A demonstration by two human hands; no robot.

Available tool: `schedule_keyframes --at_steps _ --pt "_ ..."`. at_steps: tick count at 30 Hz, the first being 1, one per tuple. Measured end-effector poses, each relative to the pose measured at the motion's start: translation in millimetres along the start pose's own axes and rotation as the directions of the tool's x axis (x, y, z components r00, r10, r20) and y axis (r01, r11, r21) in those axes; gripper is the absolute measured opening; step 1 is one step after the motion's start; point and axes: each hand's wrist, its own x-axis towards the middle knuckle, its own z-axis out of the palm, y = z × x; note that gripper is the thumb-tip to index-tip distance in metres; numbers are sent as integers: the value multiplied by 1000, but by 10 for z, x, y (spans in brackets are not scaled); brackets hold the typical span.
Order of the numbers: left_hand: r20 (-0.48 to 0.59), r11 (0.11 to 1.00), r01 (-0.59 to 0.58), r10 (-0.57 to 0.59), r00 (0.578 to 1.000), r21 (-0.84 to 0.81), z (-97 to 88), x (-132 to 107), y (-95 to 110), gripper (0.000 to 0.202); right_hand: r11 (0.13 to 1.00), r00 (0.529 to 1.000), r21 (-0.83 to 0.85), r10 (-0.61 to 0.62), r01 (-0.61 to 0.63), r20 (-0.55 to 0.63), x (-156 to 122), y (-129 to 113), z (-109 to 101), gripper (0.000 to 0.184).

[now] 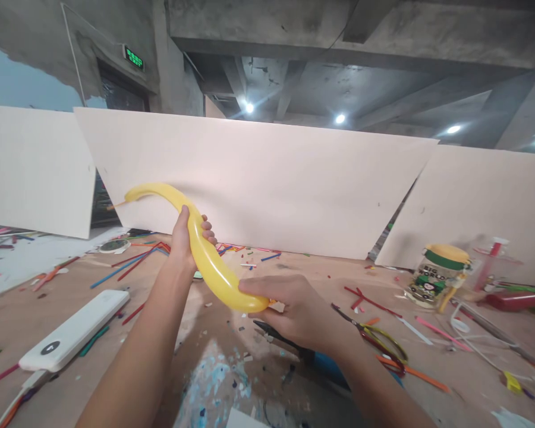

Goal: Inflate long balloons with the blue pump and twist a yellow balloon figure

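Right hand fingers pinch the yellow balloon; left hand wraps midway.

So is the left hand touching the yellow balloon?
Touching. The head view shows the left hand wrapped around the middle of the yellow balloon.

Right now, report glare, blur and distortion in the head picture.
Head view: ceiling lights flare into streaks; the white boards bow from wide-angle distortion; the jar at the right edge is smeared; the yellow balloon, held by left hand and right hand, is sharp with a soft sheen.
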Motion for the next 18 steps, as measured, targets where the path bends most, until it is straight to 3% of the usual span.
schedule_keyframes --at_steps 1,3,6,8,10,12,14,18 --pt "-2 1000 -5 5 1000 5 -6 7 -8 38 1000 1000 0 12 -12 -9 3 -3 -10 37" --pt "11 998 -59 59 998 -11 -10 19 -33 38 998 988 -4 62 -63 -139 18 23 -42 37" --pt "107 970 -220 231 967 -102 10 30 -91 27 971 880 101 238 -215 -410 51 173 -107 31" --pt "193 940 -306 332 923 -152 34 40 -141 18 909 806 289 404 -301 -433 73 335 -145 23" --pt "211 913 -376 403 891 -158 59 56 -203 19 794 780 523 526 -309 -338 93 504 -169 24" --pt "167 898 -429 440 883 -99 78 79 -285 23 658 744 727 582 -196 -327 112 635 -176 28" --pt "125 892 -452 447 886 22 93 97 -395 26 554 697 833 600 -8 -392 132 699 -170 28" --pt "118 874 -409 392 912 263 144 59 -680 30 500 590 827 597 256 -544 158 663 -156 27"
